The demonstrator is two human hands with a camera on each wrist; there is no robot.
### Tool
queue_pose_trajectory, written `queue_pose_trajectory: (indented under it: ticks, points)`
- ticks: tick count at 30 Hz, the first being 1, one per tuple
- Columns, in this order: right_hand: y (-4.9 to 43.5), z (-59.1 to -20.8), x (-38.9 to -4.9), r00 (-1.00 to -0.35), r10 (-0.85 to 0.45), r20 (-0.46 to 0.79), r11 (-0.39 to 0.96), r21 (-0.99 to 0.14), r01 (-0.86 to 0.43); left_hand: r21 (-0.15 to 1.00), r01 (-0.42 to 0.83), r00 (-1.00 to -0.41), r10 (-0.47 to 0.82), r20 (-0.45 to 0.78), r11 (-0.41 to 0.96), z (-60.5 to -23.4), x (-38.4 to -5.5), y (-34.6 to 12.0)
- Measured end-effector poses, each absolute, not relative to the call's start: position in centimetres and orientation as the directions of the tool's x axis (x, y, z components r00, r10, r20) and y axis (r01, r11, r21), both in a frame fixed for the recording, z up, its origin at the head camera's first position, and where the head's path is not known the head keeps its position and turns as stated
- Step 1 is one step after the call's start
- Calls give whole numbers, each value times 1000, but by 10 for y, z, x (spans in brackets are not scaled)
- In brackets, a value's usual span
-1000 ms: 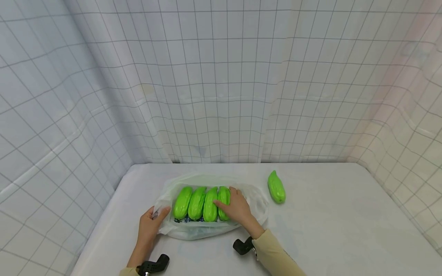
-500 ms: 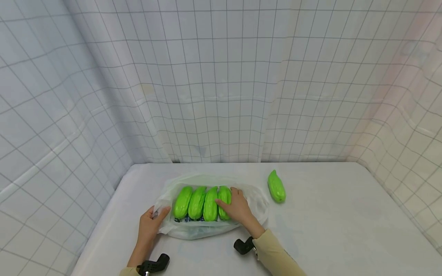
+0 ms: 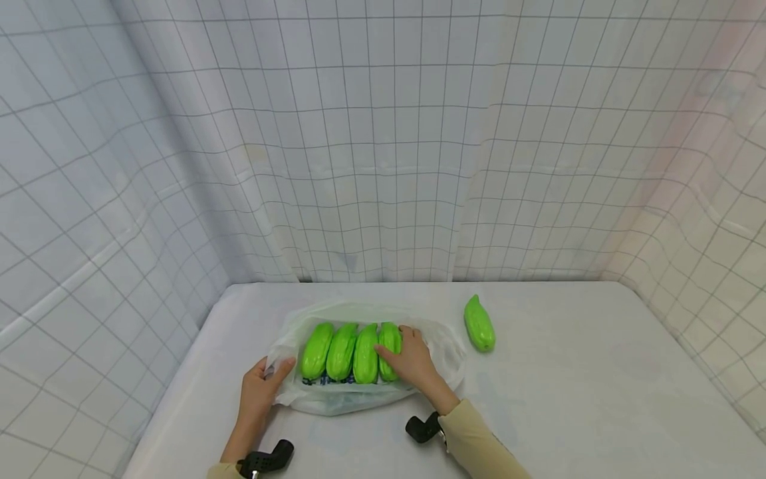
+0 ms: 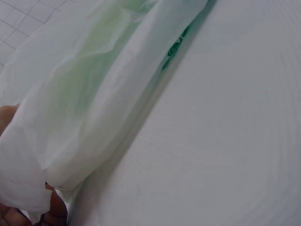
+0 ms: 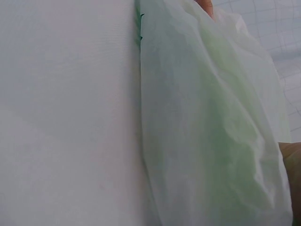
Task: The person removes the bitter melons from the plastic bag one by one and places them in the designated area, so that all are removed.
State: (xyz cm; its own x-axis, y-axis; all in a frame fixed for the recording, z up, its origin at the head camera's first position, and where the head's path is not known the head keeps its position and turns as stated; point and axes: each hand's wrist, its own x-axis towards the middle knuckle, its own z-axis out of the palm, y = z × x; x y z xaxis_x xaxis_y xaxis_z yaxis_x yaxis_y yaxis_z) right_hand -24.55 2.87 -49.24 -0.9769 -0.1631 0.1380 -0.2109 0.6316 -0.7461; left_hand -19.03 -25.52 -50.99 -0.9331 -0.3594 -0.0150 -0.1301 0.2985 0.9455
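Note:
In the head view, a white plastic bag (image 3: 335, 403) lies with its mouth spread wide. Several glossy bright green gourd-shaped pieces (image 3: 316, 351) lie side by side in it, on a surface with dark blue markings. My left hand (image 3: 258, 392) pinches the bag's left edge; the left wrist view shows the bag's thin plastic (image 4: 103, 103) bunched by the fingers (image 4: 56, 209). My right hand (image 3: 414, 359) reaches into the bag and grips the rightmost green gourd (image 3: 389, 342), thumb on its left side and fingers on its right. In the right wrist view the bag's side (image 5: 188, 117) hides most of this hand.
Another green gourd (image 3: 479, 324) lies on the white table (image 3: 574, 386), to the right of the bag. Gridded white curtains (image 3: 383, 146) hang behind the table and along both sides. Each wrist carries a black camera mount (image 3: 423, 428).
My right hand has shifted slightly to the right, and the rightmost gourd has moved a little with it. The left hand and the bag stay about where they were.

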Motion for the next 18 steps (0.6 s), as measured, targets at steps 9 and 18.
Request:
queue_pose_trajectory:
  ticks: [9,18]
  points:
    - [29,-492,-244,-975,-157,156,622,-751,-220,945,-130,-933,-359,-14,301,-510,-190,-255]
    - [31,-494,-245,-974,-162,159,628,-745,-226,951,-121,-934,-357,-12,284,-510,-190,-255]
